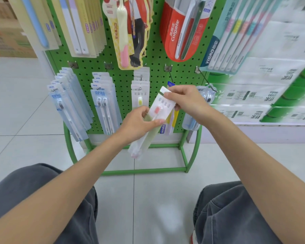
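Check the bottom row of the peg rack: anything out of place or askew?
One thing: the pink-bristle toothbrush pack is off any hook, tilted, its top tab pinched by the right hand, its middle held by the left hand. Its print matches the yellow-bristle packs hanging one hook to the left. No damage visible.

I read "Colgate" on the red toothbrush pack point(174, 32), "YIBAO" on the teal multi-pack point(212, 53), "NEW" on the blue packs point(97, 81), "2500" upside down on the tissue packs point(271, 95); the held pack point(163, 103) shows Chinese characters.
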The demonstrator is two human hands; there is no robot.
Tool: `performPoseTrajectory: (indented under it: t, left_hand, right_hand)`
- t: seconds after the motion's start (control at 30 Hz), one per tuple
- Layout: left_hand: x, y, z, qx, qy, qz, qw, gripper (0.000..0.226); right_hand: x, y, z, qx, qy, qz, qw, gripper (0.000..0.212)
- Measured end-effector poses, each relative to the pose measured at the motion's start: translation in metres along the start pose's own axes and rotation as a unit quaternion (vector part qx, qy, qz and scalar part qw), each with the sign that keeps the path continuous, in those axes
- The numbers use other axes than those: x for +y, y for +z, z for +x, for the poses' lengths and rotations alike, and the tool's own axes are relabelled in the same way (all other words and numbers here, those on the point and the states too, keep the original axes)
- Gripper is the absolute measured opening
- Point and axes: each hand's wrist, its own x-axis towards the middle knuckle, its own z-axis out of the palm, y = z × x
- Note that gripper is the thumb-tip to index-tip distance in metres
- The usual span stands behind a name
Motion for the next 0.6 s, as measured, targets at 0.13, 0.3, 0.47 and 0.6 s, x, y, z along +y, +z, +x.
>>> performPoseTrajectory:
  t: [0.13,0.3,0.47,0.6]
  left_hand:
    - [0.001,0.002,0.002,0.054,0.004,0.031,0.998,0.041]
    - [0.008,0.002,0.006,0.082,0.006,-0.014,0.996,0.039]
    - [0.008,-0.009,0.019,0.177,-0.042,-0.072,0.981,0.039]
    - [0.007,-0.015,0.029,0.196,-0.038,-0.067,0.978,0.046]
  right_hand:
    - [0.002,-0.004,0.004,0.076,-0.059,-0.146,0.985,0.018]
    - [-0.006,-0.001,0.01,0.12,-0.094,-0.16,0.975,0.025]
    - [-0.011,0.002,0.025,0.137,-0.062,-0.138,0.979,0.029]
    - [-0.015,0.004,0.038,0.149,-0.052,-0.147,0.977,0.032]
